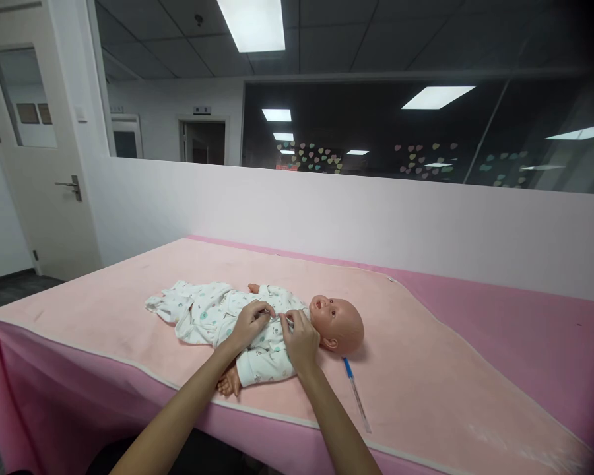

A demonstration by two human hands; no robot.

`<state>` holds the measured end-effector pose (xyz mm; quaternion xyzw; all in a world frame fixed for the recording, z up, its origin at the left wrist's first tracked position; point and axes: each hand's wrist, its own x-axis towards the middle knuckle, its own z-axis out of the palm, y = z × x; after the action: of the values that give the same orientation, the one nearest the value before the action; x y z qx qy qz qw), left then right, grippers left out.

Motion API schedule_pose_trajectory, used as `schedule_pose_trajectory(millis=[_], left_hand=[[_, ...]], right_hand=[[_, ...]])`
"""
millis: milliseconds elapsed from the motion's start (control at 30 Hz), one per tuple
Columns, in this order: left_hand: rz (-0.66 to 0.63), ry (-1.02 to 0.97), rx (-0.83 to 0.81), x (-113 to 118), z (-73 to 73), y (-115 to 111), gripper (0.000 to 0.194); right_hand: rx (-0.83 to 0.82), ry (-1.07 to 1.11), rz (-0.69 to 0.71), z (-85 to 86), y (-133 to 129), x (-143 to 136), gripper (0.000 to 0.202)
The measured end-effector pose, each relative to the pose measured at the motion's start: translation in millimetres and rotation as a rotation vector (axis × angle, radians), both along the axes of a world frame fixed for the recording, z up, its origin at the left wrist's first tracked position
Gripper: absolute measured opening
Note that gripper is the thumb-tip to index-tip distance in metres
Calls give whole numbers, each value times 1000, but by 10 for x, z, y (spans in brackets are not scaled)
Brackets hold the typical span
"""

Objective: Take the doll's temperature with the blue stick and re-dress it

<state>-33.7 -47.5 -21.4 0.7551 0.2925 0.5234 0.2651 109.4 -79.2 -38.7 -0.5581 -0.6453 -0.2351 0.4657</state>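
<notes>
A baby doll lies on its back on a pale pink mat, head to the right. It wears a white patterned sleepsuit. My left hand pinches the sleepsuit fabric at the doll's chest. My right hand grips the fabric just below the doll's neck, fingertips almost meeting those of the left. The chest fastening is hidden under my fingers. The doll's near hand sticks out of its sleeve by my left forearm.
A thin stick-like tool with a blue end lies on the mat right of the doll. The table carries a darker pink cloth and stands against a low white wall. A door is at far left.
</notes>
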Motion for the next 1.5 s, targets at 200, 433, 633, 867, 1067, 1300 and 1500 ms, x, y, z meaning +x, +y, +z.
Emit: schedule_pose_trajectory(millis=[200, 433, 633, 867, 1067, 1300, 1500], left_hand=[[26, 89, 106, -12, 51, -50, 20], [28, 129, 159, -10, 80, -63, 24], [78, 135, 145, 9, 78, -70, 18], [-125, 193, -77, -219, 192, 74, 23], [-185, 280, -201, -700, 184, 254, 31], [-163, 251, -234, -804, 78, 265, 36], [-218, 265, -193, -818, 110, 227, 37]], right_hand=[[-13, 8, -23, 0, 8, -2, 23], [-23, 18, -11, -10, 11, -1, 22], [-36, 39, -4, -13, 1, -5, 22], [13, 43, 51, -1, -32, 2, 14], [18, -377, 364, 107, -72, -140, 31], [-149, -263, 351, 217, 106, -411, 12], [-127, -169, 371, 138, 71, -411, 5]])
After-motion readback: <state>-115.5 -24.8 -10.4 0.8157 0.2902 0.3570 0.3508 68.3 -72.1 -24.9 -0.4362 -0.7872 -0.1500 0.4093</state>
